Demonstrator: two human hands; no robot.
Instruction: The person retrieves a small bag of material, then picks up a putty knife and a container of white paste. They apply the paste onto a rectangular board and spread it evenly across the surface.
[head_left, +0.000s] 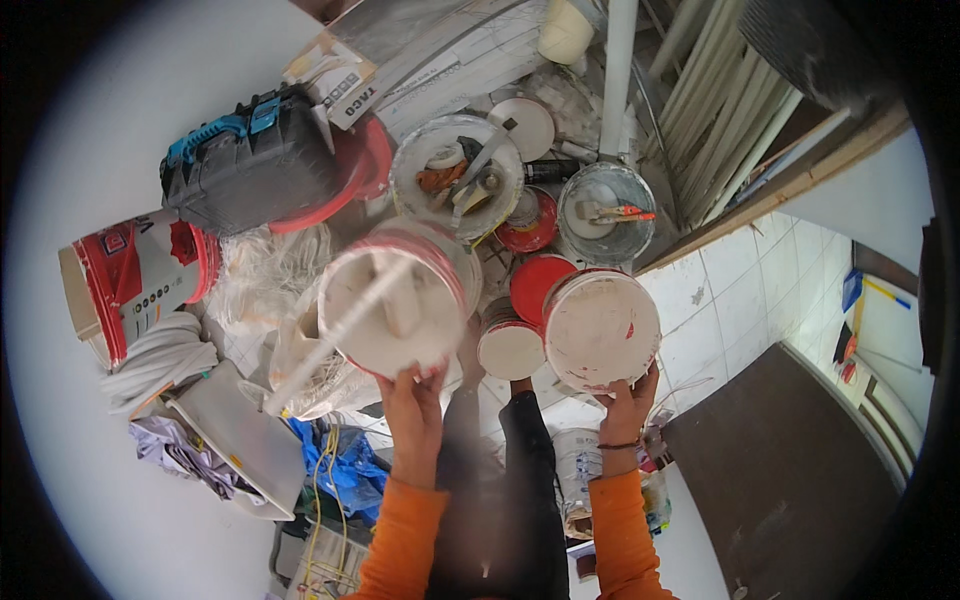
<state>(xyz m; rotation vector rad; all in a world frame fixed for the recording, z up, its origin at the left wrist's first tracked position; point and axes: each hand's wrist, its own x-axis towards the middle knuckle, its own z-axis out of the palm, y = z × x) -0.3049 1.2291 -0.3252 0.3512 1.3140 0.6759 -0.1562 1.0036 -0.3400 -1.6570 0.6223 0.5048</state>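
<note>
My left hand (pixel 413 412) is closed on the near rim of a large plaster-smeared bucket (pixel 455 275). Whitish material lies inside it, and a long pale stick (pixel 335 345), blurred, slants across its mouth past the left side. My right hand (pixel 628 405) grips the near edge of a round, white-smeared lid (pixel 603 325) with red showing at its rim. Whether a bucket is under this lid is hidden. Between my hands stand a smaller tin with a whitish top (pixel 511 352) and a red round lid or tin (pixel 538 284) partly covered by the big lid.
Beyond are a tub of tools (pixel 405 185), a bucket with a paintbrush (pixel 628 240) and a small red tin (pixel 530 235). A black toolbox (pixel 250 165) rests on a red basin (pixel 375 150) at left. Long pale pipes (pixel 715 130) lean at right, above a brown panel (pixel 790 450).
</note>
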